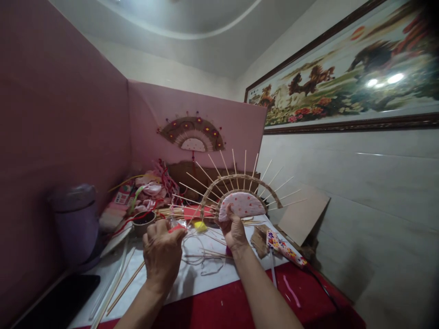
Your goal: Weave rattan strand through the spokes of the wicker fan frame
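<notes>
My right hand (233,230) grips a half-made fan by its padded half-round base (244,204), pale pink with small red marks, the thumb across its face. Thin wooden sticks (222,162) spread out from the base. Brown cord (236,176) is woven through them in an arc, its right end standing loose. To the left, my left hand (163,251) is closed, thumb and fingers pinched on a thin strand of cord that seems to run up to the arc's left end. Loose cord loops (197,244) lie on the white sheet below.
Sticks (126,288), a tape roll (144,218) and a dark phone (65,299) lie left, near a purple container (73,224). A flower-patterned glue gun (286,248) rests right, its cable trailing. A decorated fan (192,132) hangs on the pink panel behind pink scraps (151,187).
</notes>
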### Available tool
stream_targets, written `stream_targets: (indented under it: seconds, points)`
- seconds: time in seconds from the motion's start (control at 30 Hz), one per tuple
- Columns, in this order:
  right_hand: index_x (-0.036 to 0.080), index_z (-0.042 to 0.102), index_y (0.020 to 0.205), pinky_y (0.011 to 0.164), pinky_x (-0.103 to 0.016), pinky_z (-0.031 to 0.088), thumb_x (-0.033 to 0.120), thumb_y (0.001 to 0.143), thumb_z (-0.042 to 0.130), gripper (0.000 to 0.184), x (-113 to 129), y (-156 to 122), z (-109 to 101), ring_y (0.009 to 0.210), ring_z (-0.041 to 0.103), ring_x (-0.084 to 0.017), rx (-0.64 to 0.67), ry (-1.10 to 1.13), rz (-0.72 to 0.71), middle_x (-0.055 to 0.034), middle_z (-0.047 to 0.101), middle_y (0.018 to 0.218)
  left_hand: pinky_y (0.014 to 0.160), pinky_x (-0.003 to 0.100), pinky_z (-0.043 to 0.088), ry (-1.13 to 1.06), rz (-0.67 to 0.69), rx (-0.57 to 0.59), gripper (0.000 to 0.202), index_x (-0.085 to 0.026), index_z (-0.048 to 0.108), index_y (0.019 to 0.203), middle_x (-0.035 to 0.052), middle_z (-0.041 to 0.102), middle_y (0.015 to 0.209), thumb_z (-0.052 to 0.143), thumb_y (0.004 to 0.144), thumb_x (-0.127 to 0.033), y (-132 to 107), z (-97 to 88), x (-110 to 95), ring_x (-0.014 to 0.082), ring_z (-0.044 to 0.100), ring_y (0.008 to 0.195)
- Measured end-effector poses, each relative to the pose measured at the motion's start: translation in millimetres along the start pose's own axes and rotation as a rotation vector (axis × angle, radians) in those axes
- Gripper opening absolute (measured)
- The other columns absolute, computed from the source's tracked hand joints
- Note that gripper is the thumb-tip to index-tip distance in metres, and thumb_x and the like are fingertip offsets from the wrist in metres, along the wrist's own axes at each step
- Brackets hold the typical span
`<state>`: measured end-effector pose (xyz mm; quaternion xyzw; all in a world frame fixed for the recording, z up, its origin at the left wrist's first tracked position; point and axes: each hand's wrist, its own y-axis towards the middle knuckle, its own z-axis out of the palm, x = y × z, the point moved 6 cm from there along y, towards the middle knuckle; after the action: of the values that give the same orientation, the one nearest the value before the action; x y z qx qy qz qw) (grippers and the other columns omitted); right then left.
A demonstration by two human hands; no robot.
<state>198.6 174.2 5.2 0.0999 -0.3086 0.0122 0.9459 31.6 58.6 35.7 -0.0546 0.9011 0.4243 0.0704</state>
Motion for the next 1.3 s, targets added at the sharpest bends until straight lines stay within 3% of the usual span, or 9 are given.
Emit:
stream_targets:
  seconds: [0.1, 0.23, 0.37, 0.5, 0.77, 0.93, 1.1, 1.17, 1.3]
  points:
    - [0.016, 0.063, 0.083, 0.048, -0.024, 0.055, 0.027, 0.064, 0.072, 0.023, 1.5, -0.7, -1.4, 0.057, 0.066, -0.015, -0.016, -0.021, 0.008, -0.0006, 0.07, 0.066, 0.085, 0.038, 0.037, -0.255, 0.1, -0.117, 0.02, -0.02, 0.065, 0.069, 0.0097, 0.056, 0.111, 0.05, 0.082, -0.021, 3.2, -2.7, -2.3, 0.0274, 0.046, 0.109]
    - [0.017, 0.063, 0.083, 0.046, -0.023, 0.054, 0.027, 0.065, 0.071, 0.022, 4.0, -1.8, -3.2, 0.058, 0.066, -0.015, -0.014, -0.035, 0.009, -0.0006, 0.071, 0.069, 0.072, 0.025, 0.041, -0.612, 0.128, -0.016, 0.026, -0.02, 0.057, 0.074, 0.0054, 0.062, 0.083, 0.036, 0.089, -0.022, 2.8, 13.5, -1.3, 0.0153, 0.057, 0.078]
    - [0.019, 0.063, 0.083, 0.05, -0.025, 0.055, 0.025, 0.065, 0.07, 0.02, 7.5, 0.1, -5.5, 0.059, 0.067, -0.015, 0.017, -0.017, 0.006, 0.0004, 0.071, 0.07, 0.063, 0.023, 0.037, -0.428, 0.068, 0.055, 0.03, -0.021, 0.058, 0.073, 0.0021, 0.061, 0.07, 0.035, 0.09, -0.028, 0.2, 17.5, 3.5, 0.0142, 0.056, 0.067]
    - [0.018, 0.064, 0.084, 0.048, -0.025, 0.054, 0.031, 0.068, 0.068, 0.021, 11.4, 5.6, -10.7, 0.059, 0.066, -0.015, 0.04, 0.002, 0.021, -0.0002, 0.071, 0.068, 0.056, 0.023, 0.032, -0.245, 0.081, 0.029, 0.026, -0.024, 0.066, 0.088, 0.0026, 0.068, 0.085, 0.04, 0.089, -0.03, 1.8, 7.6, 6.2, 0.0153, 0.06, 0.069]
    - [0.02, 0.062, 0.082, 0.045, -0.023, 0.052, 0.031, 0.063, 0.071, 0.024, 21.1, 9.7, -18.9, 0.051, 0.064, -0.013, -0.003, -0.003, -0.027, 0.0027, 0.069, 0.065, 0.052, 0.025, 0.03, -0.177, 0.018, 0.03, 0.042, -0.03, 0.067, 0.104, 0.002, 0.067, 0.093, 0.038, 0.081, -0.01, 9.2, 0.1, 16.7, 0.0155, 0.059, 0.068]
    - [0.02, 0.061, 0.078, 0.042, -0.023, 0.05, 0.03, 0.063, 0.071, 0.021, 22.7, 9.9, -20.1, 0.049, 0.063, -0.014, -0.012, 0.007, -0.013, 0.0023, 0.068, 0.061, 0.059, 0.023, 0.038, -0.637, -0.152, 0.103, 0.038, -0.028, 0.07, 0.093, 0.0014, 0.067, 0.089, 0.044, 0.072, -0.01, 14.4, 10.1, 28.5, 0.0165, 0.059, 0.079]
    - [0.019, 0.062, 0.079, 0.044, -0.025, 0.052, 0.033, 0.064, 0.069, 0.021, 20.3, 7.4, -17.5, 0.054, 0.064, -0.016, 0.0, 0.031, 0.032, 0.0009, 0.068, 0.061, 0.036, 0.019, 0.02, -1.312, -0.605, 0.426, 0.03, -0.017, 0.072, 0.084, -0.0008, 0.058, 0.052, 0.067, 0.056, -0.028, 5.7, 48.4, 30.4, 0.0057, 0.034, 0.036]
    - [0.019, 0.062, 0.078, 0.046, -0.025, 0.052, 0.033, 0.065, 0.069, 0.021, 17.3, 6.6, -15.6, 0.055, 0.065, -0.016, 0.019, 0.043, 0.054, 0.001, 0.068, 0.061, 0.035, 0.017, 0.012, -1.418, -0.694, 0.542, 0.038, -0.014, 0.071, 0.086, -0.0021, 0.056, 0.05, 0.071, 0.051, -0.03, -0.7, 56.8, 24.8, 0.0015, 0.025, 0.031]
    - [0.019, 0.062, 0.08, 0.047, -0.026, 0.053, 0.031, 0.066, 0.069, 0.02, 11.9, 5.9, -12.1, 0.056, 0.065, -0.016, 0.035, 0.046, 0.069, 0.0006, 0.069, 0.062, 0.035, 0.017, 0.012, -1.419, -0.651, 0.585, 0.035, -0.013, 0.072, 0.082, -0.0004, 0.058, 0.048, 0.069, 0.05, -0.024, -6.7, 61.0, 14.7, 0.0007, 0.025, 0.03]
